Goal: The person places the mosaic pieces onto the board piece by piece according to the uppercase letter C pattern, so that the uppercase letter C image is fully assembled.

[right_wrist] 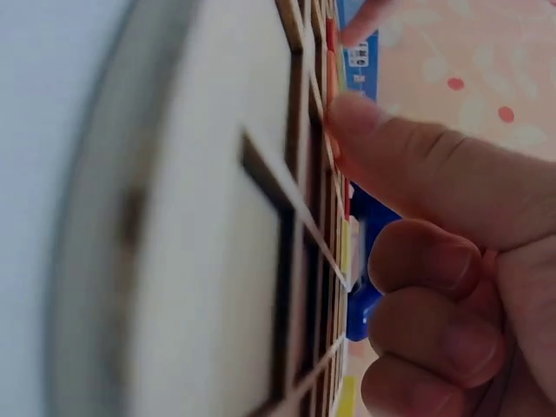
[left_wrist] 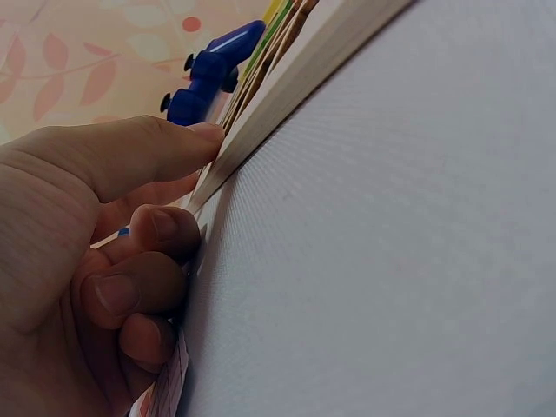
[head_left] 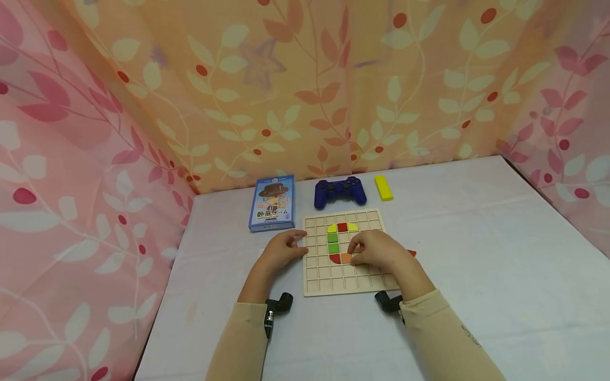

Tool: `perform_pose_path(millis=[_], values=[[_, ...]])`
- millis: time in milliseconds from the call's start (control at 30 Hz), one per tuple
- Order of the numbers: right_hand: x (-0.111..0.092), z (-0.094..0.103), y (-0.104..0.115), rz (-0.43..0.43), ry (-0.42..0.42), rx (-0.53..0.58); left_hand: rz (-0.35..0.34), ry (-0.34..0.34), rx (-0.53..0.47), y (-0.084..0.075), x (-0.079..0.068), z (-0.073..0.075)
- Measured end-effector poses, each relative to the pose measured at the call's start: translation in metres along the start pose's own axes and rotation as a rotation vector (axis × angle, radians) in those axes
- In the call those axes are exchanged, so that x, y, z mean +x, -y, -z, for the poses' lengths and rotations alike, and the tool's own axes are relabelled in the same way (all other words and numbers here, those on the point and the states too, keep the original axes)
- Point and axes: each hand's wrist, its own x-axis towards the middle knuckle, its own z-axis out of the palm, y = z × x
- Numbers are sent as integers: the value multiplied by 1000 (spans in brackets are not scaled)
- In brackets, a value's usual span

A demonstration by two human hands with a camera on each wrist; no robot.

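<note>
A pale wooden grid board lies on the table. On it, coloured tiles form a bracket shape: a red square tile between yellow rounded corners at the top, two green tiles down the left, and a red rounded tile below. My left hand holds the board's left edge with thumb and index finger, other fingers curled in the left wrist view. My right hand pinches an orange tile in its cell beside the red rounded one. The right hand covers part of the board.
Behind the board are a blue game box, a dark blue game controller and a yellow block. A red piece shows at the board's right, partly behind the right wrist. Floral curtains close off the back and sides.
</note>
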Motion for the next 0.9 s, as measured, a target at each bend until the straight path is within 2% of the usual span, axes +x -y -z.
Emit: perform_pose_path(millis=[333,633,900], values=[[-11,16,15,63,-40,2,14,12,-27,1,0,0],[-31,36,27,68,-138,38,13,11,-23,0,0,0],[-49,58,23,40,-237,105,12,11,-32,1,0,0]])
